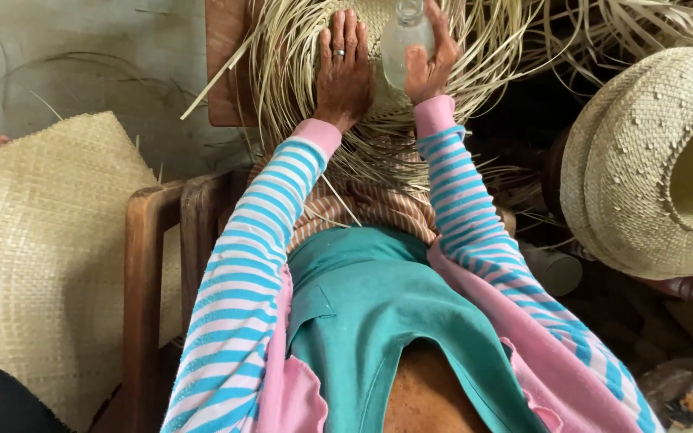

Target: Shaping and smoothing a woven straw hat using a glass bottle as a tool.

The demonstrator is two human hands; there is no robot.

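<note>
Left hand (344, 68) spread flat on woven straw piece (378, 96), right hand (431, 64) beside it gripping clear bottle (405, 40), loose strands fanning past its edges, finished hat (643, 160) crowding right.

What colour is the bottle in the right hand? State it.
Clear, colourless bottle; head view, right hand.

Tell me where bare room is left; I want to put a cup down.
Only the grey floor between the flat woven straw mat and the brown wooden board looks bare. Loose straw strands, the clear glass bottle and pale woven hats crowd elsewhere.
</note>
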